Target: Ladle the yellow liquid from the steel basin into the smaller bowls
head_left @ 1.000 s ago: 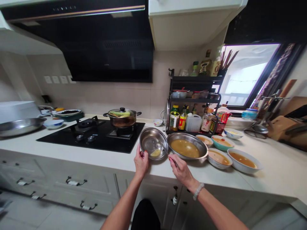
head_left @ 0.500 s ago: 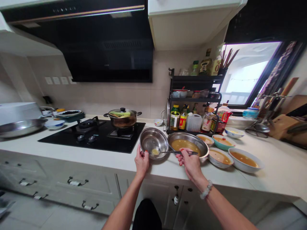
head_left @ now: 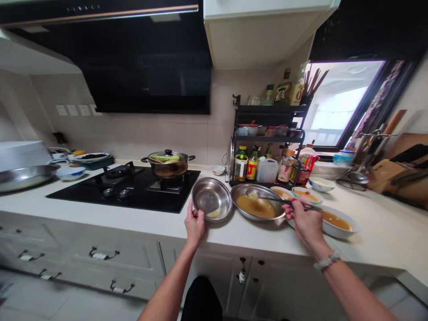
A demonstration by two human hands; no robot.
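Note:
My left hand (head_left: pixel 195 224) grips the rim of a steel bowl (head_left: pixel 210 196), tilting it toward me; a little yellowish liquid pools at its lower side. Closed around a dark handle, my right hand (head_left: pixel 306 221) holds a ladle (head_left: pixel 272 199). The ladle's head is over a wider steel basin (head_left: pixel 238 208) of brownish broth, at its far left part; whether it touches the broth I cannot tell. Just beyond and beside my right hand stand several bowls of orange-brown liquid, among them a white bowl (head_left: pixel 349 228) and a green-rimmed bowl (head_left: pixel 312 198).
A lidded pot (head_left: pixel 169 165) sits on the black gas hob (head_left: pixel 127 200) to the left. Behind the basin, a black rack (head_left: pixel 267 139) carries sauce bottles. At the right are a utensil holder (head_left: pixel 356 185) and a knife block (head_left: pixel 381 176). A large pan (head_left: pixel 26 176) lies far left.
My right hand has moved right, carrying the ladle's head out of the tilted bowl and over the broth basin. Some liquid now lies in the tilted bowl. My left hand keeps its grip.

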